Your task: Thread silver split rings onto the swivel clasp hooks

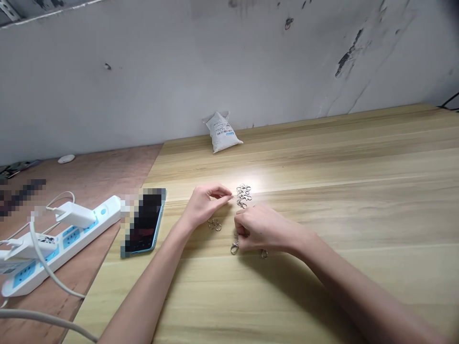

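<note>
My left hand (pixel 206 203) hovers over the light wooden table (pixel 322 200) with its thumb and fingertips pinched together; something small and metallic may be between them, too small to name. My right hand (pixel 260 228) rests curled on the table, fingers closed around a silver lobster clasp (pixel 234 247) that sticks out at its left. A small pile of silver key rings (pixel 244 193) lies just beyond both hands. Two loose rings (pixel 214 224) lie between my hands, and another ring (pixel 264 253) peeks out under my right hand.
A phone in a blue case (pixel 145 222) lies at the table's left edge. A white power strip (pixel 60 239) with chargers and cables sits on the reddish board to the left. A small white bag (pixel 222 132) leans against the wall.
</note>
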Demonstrator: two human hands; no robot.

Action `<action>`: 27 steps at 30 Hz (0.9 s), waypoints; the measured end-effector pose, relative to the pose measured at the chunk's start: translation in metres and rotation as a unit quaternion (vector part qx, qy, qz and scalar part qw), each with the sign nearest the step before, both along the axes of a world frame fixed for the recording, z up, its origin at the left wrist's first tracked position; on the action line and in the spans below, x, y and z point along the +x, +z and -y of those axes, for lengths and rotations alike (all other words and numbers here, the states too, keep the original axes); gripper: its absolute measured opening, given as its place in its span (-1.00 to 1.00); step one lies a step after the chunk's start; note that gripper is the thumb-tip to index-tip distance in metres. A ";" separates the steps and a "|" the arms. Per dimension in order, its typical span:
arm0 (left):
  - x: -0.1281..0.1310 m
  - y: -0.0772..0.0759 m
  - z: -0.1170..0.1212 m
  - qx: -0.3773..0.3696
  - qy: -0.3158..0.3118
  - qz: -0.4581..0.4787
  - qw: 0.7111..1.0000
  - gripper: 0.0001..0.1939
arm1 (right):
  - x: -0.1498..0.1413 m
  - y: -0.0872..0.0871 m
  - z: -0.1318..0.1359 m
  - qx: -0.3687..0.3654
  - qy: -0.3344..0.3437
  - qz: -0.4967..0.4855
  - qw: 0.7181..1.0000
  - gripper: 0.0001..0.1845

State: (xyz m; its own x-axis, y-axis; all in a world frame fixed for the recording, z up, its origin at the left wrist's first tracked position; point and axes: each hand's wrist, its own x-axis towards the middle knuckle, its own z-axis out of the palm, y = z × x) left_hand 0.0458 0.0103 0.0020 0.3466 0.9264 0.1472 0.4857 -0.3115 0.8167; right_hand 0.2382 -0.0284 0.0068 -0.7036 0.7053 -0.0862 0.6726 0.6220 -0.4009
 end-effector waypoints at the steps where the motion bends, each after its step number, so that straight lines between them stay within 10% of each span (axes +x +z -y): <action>1: 0.000 0.000 0.001 0.000 -0.002 0.001 1.000 -0.88 | 0.001 -0.001 -0.002 0.008 -0.007 -0.014 1.000 -0.89; 8: 0.000 0.000 0.003 0.039 -0.033 -0.022 0.998 -0.94 | 0.012 0.002 -0.021 0.114 -0.118 -0.086 0.983 -0.84; 27: 0.010 0.001 0.010 0.141 0.013 -0.081 0.987 -0.95 | 0.005 -0.027 -0.024 0.260 -0.140 -0.149 0.944 -0.83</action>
